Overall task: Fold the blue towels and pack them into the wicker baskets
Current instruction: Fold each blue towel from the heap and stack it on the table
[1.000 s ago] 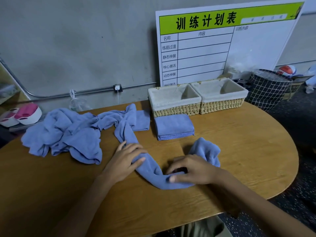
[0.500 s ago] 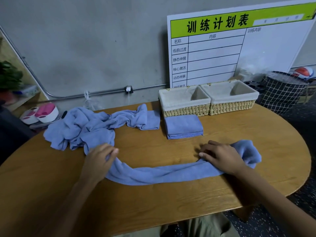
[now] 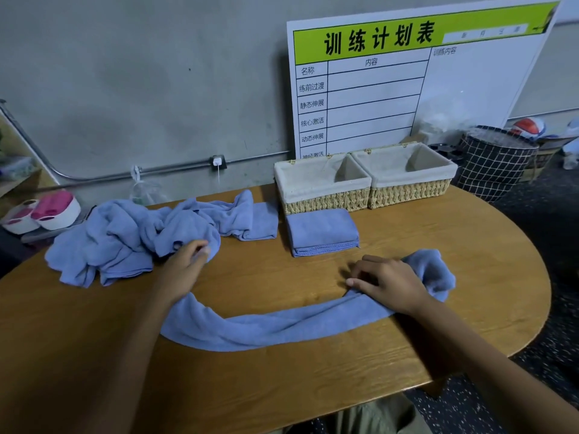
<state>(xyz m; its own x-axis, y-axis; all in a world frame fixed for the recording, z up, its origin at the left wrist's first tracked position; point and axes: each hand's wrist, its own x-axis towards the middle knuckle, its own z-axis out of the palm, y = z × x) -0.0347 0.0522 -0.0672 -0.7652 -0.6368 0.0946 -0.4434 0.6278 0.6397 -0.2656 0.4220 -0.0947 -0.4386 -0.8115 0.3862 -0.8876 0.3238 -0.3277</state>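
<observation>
A long blue towel lies bunched in a curved rope across the wooden table. My left hand pinches its left end beside the loose heap of blue towels. My right hand rests on the towel's right part, fingers bent over it; the towel's end bulges out behind the hand. A folded blue towel sits in front of the left wicker basket. The right wicker basket stands beside it. Both cloth-lined baskets show no towels inside.
A white board with a green header leans on the wall behind the baskets. A black checked bin stands on the floor at the right. Pink and white containers sit off the table's left edge.
The towel has been pulled out from a tight bunch into a long rope. My left hand moved left and away toward the heap; my right hand moved right.
</observation>
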